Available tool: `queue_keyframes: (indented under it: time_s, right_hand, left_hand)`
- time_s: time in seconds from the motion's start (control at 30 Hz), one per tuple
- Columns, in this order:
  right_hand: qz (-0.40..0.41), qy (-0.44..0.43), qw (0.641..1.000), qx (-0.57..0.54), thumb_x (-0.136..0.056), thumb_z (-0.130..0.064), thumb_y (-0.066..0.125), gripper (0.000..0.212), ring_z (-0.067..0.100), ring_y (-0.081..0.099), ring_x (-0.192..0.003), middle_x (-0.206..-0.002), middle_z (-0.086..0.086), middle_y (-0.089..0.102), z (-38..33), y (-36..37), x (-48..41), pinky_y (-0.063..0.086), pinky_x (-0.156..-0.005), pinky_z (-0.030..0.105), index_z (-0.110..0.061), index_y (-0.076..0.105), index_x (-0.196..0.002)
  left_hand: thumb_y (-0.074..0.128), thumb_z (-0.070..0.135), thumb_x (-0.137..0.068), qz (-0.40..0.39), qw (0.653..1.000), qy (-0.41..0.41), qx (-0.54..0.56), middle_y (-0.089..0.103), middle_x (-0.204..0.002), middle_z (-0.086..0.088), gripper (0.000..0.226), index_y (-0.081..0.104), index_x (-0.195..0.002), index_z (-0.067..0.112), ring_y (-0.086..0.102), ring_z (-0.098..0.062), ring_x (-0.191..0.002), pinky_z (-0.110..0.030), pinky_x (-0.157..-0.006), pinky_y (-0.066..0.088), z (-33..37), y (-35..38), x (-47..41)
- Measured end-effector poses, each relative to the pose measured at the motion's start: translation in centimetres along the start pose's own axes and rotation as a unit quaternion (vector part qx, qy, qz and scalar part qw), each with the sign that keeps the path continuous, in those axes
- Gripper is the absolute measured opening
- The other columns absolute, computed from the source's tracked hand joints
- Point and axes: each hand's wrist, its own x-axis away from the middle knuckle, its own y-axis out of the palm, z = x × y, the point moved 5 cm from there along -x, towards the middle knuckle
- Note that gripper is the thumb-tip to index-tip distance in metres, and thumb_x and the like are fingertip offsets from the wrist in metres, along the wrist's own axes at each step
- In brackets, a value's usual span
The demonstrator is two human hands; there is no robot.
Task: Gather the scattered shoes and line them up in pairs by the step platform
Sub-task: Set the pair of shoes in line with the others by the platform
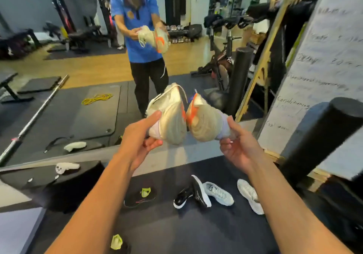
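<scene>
Two cream shoes, frame centre: left shoe [170, 120] held in left hand [137, 135]'s grip, right shoe [204, 122] in right hand [239, 149]'s (fingers curled round each); six other shoes [218, 192] scattered lower centre; bare floor mat [176, 232] below.

The heel of the cream knit trainer with orange trim [170, 120] hides part of the fingers of my left hand [137, 139]. The matching cream trainer [204, 124] does the same to my right hand [241, 151]. Both trainers are smeared by blur. At the bottom edge, the black trainer with a neon-yellow tongue [117, 243] is cut off. The handwriting on the white board [324, 72], right side, is unreadable.
</scene>
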Motion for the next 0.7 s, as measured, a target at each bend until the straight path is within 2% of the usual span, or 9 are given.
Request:
queue_keyframes:
  time_s: [0.1, 0.17, 0.2, 0.27, 0.33, 0.4, 0.47, 0.53, 0.7]
  right_hand:
    - [0.015, -0.123, 0.984, 0.127, -0.083, -0.036, 0.068, 0.019, 0.007, 0.044, -0.047, -0.066, -0.001, 0.057, -4.7, 1.2, 5.0, 0.037, -0.041, 0.018, -0.019, 0.064, -0.091]
    - [0.068, -0.197, 0.945, 0.254, -0.084, -0.034, 0.068, 0.013, 0.011, 0.044, -0.050, -0.061, -0.002, 0.054, -8.1, 1.1, 8.4, 0.037, -0.044, 0.023, -0.024, 0.064, -0.077]
    - [0.101, -0.228, 0.910, 0.330, -0.082, -0.035, 0.069, 0.013, 0.013, 0.046, -0.053, -0.061, -0.002, 0.054, -9.8, 1.0, 10.1, 0.039, -0.046, 0.027, -0.024, 0.065, -0.076]
    - [0.175, -0.279, 0.786, 0.524, -0.078, -0.039, 0.070, 0.017, 0.017, 0.055, -0.066, -0.072, -0.004, 0.061, -12.4, 0.9, 13.5, 0.042, -0.058, 0.031, -0.025, 0.067, -0.085]
    - [0.234, -0.294, 0.615, 0.693, -0.078, -0.042, 0.069, 0.021, 0.023, 0.058, -0.084, -0.089, -0.002, 0.066, -13.6, 1.3, 16.6, 0.037, -0.065, 0.030, -0.028, 0.068, -0.094]
    - [0.258, -0.267, 0.523, 0.767, -0.081, -0.039, 0.066, 0.024, 0.027, 0.059, -0.094, -0.101, 0.004, 0.066, -14.0, 1.0, 19.2, 0.036, -0.068, 0.030, -0.027, 0.067, -0.102]
    - [0.288, -0.225, 0.486, 0.794, -0.084, -0.032, 0.061, 0.025, 0.031, 0.060, -0.099, -0.107, 0.008, 0.065, -14.8, -1.2, 22.1, 0.040, -0.070, 0.033, -0.020, 0.064, -0.106]
    - [0.316, -0.189, 0.472, 0.801, -0.084, -0.027, 0.059, 0.025, 0.033, 0.060, -0.102, -0.109, 0.010, 0.064, -15.9, -4.6, 26.4, 0.044, -0.073, 0.035, -0.016, 0.062, -0.107]
    - [0.387, -0.132, 0.542, 0.735, -0.081, -0.035, 0.062, 0.020, 0.035, 0.060, -0.098, -0.104, 0.013, 0.064, -16.8, -15.4, 42.0, 0.038, -0.068, 0.032, -0.018, 0.061, -0.090]
  left_hand:
    - [0.079, 0.040, -0.071, -0.050, 0.989, 0.075, -0.114, 0.055, -0.053, -0.008, 0.032, 0.064, -0.066, 0.012, 0.051, -0.018, -0.045, -0.032, -0.052, 0.054, 4.3, 3.7, 1.9]
    - [0.079, 0.042, -0.070, -0.055, 0.956, 0.156, -0.240, 0.056, -0.053, -0.010, 0.041, 0.058, -0.059, 0.008, 0.054, -0.018, -0.044, -0.030, -0.044, 0.050, 7.2, 7.1, 2.7]
    - [0.076, 0.046, -0.071, -0.047, 0.914, 0.200, -0.351, 0.057, -0.052, -0.008, 0.045, 0.057, -0.060, 0.007, 0.054, -0.016, -0.044, -0.030, -0.043, 0.048, 8.5, 9.1, 3.1]
    - [0.068, 0.053, -0.074, -0.039, 0.753, 0.293, -0.588, 0.062, -0.063, 0.001, 0.039, 0.057, -0.066, 0.016, 0.057, -0.014, -0.056, -0.026, -0.048, 0.041, 10.1, 14.1, 4.9]
    - [0.066, 0.050, -0.077, -0.090, 0.621, 0.377, -0.681, 0.067, -0.086, -0.002, 0.029, 0.059, -0.078, 0.022, 0.059, -0.023, -0.073, -0.027, -0.058, 0.036, 9.7, 19.9, 8.1]
    - [0.063, 0.041, -0.083, -0.144, 0.521, 0.469, -0.698, 0.067, -0.099, -0.005, 0.022, 0.062, -0.092, 0.021, 0.063, -0.026, -0.088, -0.031, -0.065, 0.040, 7.6, 25.1, 12.5]
    - [0.056, 0.032, -0.089, -0.179, 0.454, 0.523, -0.698, 0.064, -0.111, -0.005, 0.025, 0.062, -0.108, 0.018, 0.062, -0.027, -0.101, -0.034, -0.075, 0.045, 5.2, 29.5, 16.7]
    - [0.056, 0.029, -0.089, -0.211, 0.434, 0.543, -0.688, 0.062, -0.116, -0.006, 0.028, 0.058, -0.113, 0.016, 0.061, -0.028, -0.106, -0.035, -0.080, 0.047, 3.4, 33.2, 20.4]
    - [0.065, 0.060, -0.074, -0.365, 0.423, 0.552, -0.620, 0.065, -0.096, -0.009, 0.048, 0.059, -0.093, 0.015, 0.063, -0.032, -0.095, -0.036, -0.069, 0.045, -2.5, 43.0, 32.6]
